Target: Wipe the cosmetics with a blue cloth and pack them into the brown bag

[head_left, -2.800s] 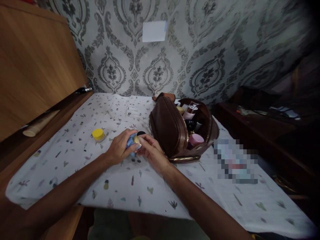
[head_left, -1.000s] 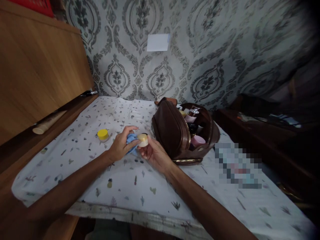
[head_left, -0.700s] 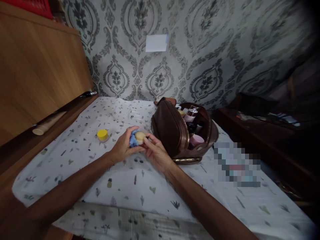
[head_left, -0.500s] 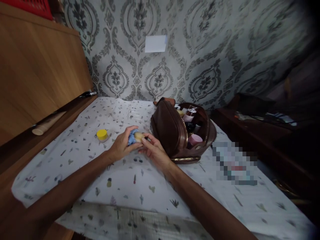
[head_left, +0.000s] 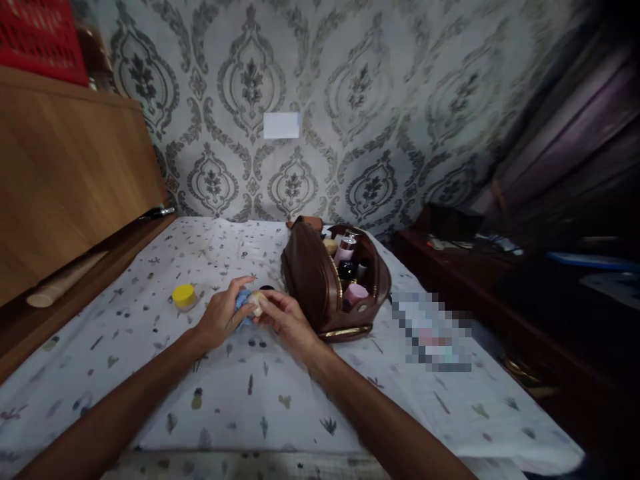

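Above the patterned sheet, my left hand [head_left: 220, 313] is closed around a crumpled blue cloth [head_left: 243, 301]. A small, rounded, cream-coloured item [head_left: 257, 303] sits against the cloth, between both hands; its exact kind is unclear. My right hand [head_left: 286, 320] pinches that item from the right side. Just behind my right fingers, a dark round thing [head_left: 267, 289] shows in part on the sheet. To the left stands a small clear jar with a yellow lid [head_left: 184, 295]. Right of my hands, a brown toiletry bag [head_left: 310, 283] lies unzipped with several bottles and a pink-lidded container [head_left: 356, 295] inside.
A white sheet with small prints [head_left: 210, 413] covers the surface. Along the left runs a wooden cabinet [head_left: 75, 160] with a red basket [head_left: 43, 40] on top. A blurred-out flat item [head_left: 433, 333] lies right of the bag. Patterned wallpaper [head_left: 250, 80] closes off the back.
The camera view has shifted, so everything sits lower and further left. My hands have turned the cream-coloured item a little against the cloth. A dark round thing now shows behind my right fingers.
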Motion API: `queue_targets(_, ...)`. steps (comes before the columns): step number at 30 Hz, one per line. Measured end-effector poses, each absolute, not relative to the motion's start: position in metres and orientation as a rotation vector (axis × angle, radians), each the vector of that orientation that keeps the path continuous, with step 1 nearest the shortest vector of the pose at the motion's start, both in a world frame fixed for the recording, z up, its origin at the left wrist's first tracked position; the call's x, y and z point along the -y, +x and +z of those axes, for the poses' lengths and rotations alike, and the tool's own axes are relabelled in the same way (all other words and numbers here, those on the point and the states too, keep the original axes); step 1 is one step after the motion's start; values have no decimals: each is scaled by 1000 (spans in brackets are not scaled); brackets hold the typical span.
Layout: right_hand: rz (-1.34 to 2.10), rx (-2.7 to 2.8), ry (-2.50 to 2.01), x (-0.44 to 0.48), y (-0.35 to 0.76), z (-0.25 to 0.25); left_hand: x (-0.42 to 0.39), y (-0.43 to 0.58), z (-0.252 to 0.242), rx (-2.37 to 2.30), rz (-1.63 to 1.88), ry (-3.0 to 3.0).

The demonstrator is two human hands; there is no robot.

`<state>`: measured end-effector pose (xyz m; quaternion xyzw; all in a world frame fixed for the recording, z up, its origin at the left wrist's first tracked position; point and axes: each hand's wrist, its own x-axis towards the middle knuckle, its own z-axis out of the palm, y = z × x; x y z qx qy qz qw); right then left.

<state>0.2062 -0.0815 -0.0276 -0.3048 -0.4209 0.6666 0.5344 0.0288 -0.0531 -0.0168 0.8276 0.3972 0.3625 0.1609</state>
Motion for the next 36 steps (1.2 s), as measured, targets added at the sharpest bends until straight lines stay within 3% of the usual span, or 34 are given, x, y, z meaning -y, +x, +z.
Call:
queue_targets(12,1360,1103,-762,85,206,-21,61,41,-17,-1140,1097,2074)
queue_targets(24,948,1176,-864,96,215,0,74,67,21,-1175,1202,1940)
queue_targets(29,981,1124,-754,117,241,33,75,86,43,-1022,1299,2207)
queue_targets(36,777,1090,-801,124,322,69,70,140,54,-512,1218,3126)
